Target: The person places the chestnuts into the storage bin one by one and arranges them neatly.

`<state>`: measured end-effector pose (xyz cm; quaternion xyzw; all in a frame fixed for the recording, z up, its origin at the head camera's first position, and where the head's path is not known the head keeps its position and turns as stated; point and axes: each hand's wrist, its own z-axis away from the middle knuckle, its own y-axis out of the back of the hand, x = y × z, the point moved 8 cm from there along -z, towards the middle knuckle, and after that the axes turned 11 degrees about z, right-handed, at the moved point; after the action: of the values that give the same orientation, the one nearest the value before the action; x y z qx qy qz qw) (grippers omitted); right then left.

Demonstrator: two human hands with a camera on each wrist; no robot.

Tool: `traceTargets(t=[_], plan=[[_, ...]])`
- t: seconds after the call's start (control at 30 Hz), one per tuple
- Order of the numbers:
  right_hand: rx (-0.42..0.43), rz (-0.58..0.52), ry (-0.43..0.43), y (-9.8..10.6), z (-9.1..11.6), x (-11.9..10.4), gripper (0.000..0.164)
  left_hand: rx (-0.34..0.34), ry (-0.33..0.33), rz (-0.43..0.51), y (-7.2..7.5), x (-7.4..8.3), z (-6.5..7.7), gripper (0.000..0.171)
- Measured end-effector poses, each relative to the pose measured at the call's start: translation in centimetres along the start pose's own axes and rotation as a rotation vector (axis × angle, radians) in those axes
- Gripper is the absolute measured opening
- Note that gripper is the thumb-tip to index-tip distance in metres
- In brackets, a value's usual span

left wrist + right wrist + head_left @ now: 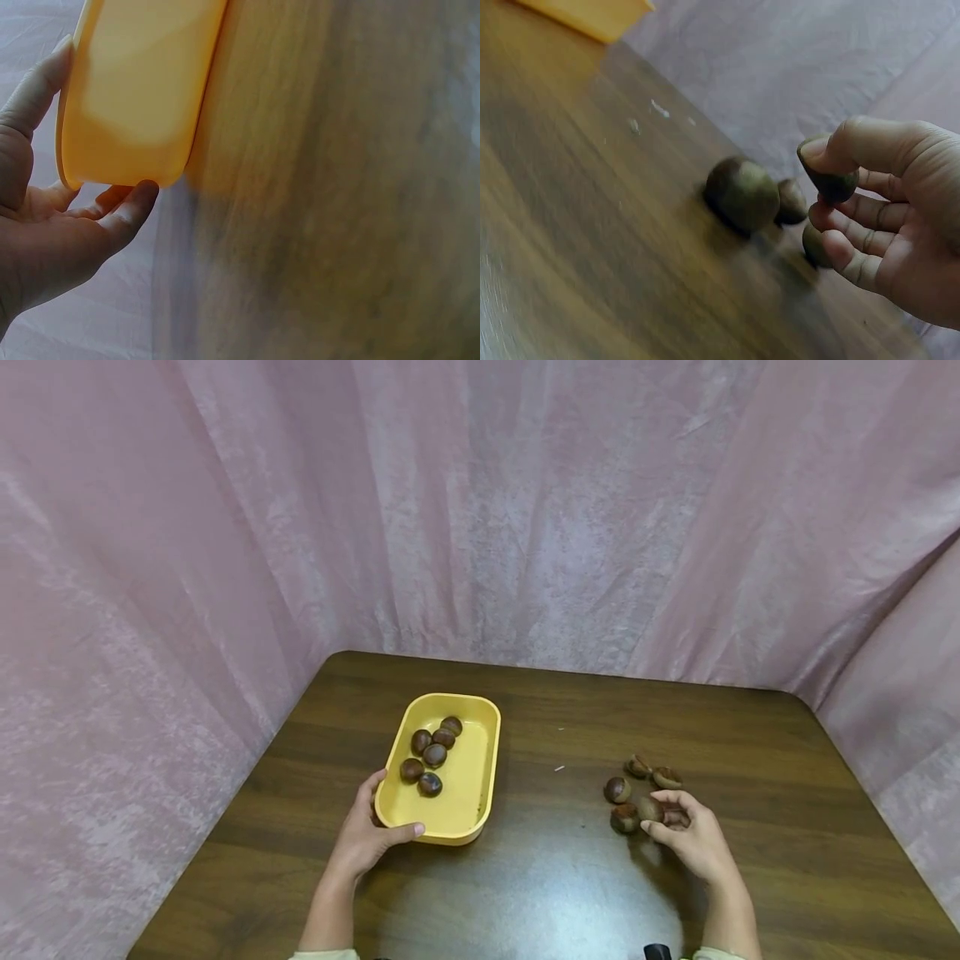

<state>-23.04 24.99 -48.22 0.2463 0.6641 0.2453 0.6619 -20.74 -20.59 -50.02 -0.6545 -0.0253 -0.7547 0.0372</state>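
Note:
My left hand (362,842) grips a yellow plastic tray (470,768) at its near left corner. The thumb lies over the near rim and the other fingers are along the left side; the left wrist view shows the tray (135,97) from outside. Inside it, toward the left, sit several glossy brown chestnuts (435,755). At the right, my right hand (699,842) pinches one chestnut (832,182) between thumb and fingers. Close by on the table lie several more, including a round chestnut (617,790) and another chestnut (625,818) beside the held one.
A dark wooden table (555,843) bears everything. Small pale scraps (559,768) lie between the tray and the loose chestnuts. Pink velvety curtain (525,527) hangs behind the table and along both sides. A black object (657,952) shows at the bottom edge near the right forearm.

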Motion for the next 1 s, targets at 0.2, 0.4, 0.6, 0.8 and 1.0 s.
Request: traceTargets(t=[0.2,0.4,0.6,0.8,1.0], plan=[[-0.052,-0.098,0.023,-1.0,-0.4,-1.5,0.047,0.015,0.009,-0.032,0.1,0.0,0.0,0.105],[-0.101,-0.150,0.084,-2.3,-1.3,-3.3,0.044,0.015,0.007,-0.046,0.1,0.0,-0.1,0.105],[-0.127,-0.189,0.145,-3.4,-2.4,-5.2,0.045,0.010,0.016,-0.040,0.1,0.0,-0.1,0.106],[-0.161,-0.151,0.222,-4.7,-3.7,-6.9,0.046,-0.008,0.039,-0.003,-0.4,1.5,0.8,0.105],[-0.212,-0.160,0.231,-6.0,-4.4,-9.1,0.043,-0.003,0.014,-0.019,-0.3,1.4,0.8,0.105]])
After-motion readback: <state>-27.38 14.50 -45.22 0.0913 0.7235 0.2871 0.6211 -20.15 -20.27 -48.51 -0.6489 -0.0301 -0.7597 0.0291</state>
